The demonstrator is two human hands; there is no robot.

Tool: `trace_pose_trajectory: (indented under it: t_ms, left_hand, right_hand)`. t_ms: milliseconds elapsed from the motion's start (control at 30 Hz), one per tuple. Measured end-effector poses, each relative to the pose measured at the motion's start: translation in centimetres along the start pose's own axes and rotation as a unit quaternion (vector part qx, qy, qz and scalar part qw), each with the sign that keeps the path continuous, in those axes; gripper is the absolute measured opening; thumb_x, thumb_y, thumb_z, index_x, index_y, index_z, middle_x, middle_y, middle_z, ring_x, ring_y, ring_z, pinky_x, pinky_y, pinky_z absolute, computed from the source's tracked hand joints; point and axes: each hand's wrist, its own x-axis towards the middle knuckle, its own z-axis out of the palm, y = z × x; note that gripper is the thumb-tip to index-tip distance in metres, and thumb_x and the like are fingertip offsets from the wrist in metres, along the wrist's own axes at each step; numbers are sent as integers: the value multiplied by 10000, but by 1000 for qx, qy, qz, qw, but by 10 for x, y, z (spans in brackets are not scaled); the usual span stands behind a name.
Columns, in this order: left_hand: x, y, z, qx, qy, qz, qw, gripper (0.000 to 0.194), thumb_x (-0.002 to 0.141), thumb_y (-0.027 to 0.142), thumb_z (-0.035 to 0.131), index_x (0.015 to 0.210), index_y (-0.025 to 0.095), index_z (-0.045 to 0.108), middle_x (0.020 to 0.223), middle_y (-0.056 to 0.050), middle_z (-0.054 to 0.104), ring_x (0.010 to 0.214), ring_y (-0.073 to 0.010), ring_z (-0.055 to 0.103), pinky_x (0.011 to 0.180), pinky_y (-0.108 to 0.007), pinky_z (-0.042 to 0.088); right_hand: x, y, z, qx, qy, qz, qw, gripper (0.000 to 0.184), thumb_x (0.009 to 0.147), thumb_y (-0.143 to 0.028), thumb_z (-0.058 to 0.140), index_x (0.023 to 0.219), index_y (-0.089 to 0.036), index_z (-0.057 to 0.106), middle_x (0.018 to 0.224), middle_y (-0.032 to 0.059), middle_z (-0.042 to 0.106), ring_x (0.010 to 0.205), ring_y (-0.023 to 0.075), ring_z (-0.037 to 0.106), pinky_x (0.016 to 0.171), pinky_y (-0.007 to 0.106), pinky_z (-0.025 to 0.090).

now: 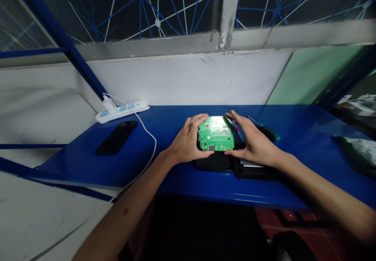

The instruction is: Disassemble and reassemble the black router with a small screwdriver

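A green circuit board (219,135) is held up in front of me between both hands, its face catching bright light. My left hand (189,139) grips its left edge, fingers at the top and thumb at the bottom corner. On the opposite edge, my right hand (249,137) holds the board the same way. Beneath it on the table lie a black plastic casing part (213,164) and, to its right, another black part (255,171) with a pale metallic piece, partly covered by my right hand. A screwdriver with a dark green handle (268,132) lies just beyond my right hand.
On the blue table (164,116), a black phone (116,137) lies at left near a white power strip (123,111) with a charger and a white cable (154,137). A red-and-white slim tool (236,129) shows behind the board. A crumpled green-and-silver bag (360,155) sits at far right.
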Motion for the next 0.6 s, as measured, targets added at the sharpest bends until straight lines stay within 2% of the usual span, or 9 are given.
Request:
trace_pose_trajectory:
  t_ms: [600]
  left_hand:
    - [0,-1,0,11,-7,8,1000,1094,650,331,868,1507,259,192,1470,-168,402,1350,-409,421,1067,-666,419]
  right_hand:
    - [1,-1,-1,-5,8,-3,1000,1201,753,-452,788,1603,-261,-39,1554,188,403,1390,425,439,1143,702,331]
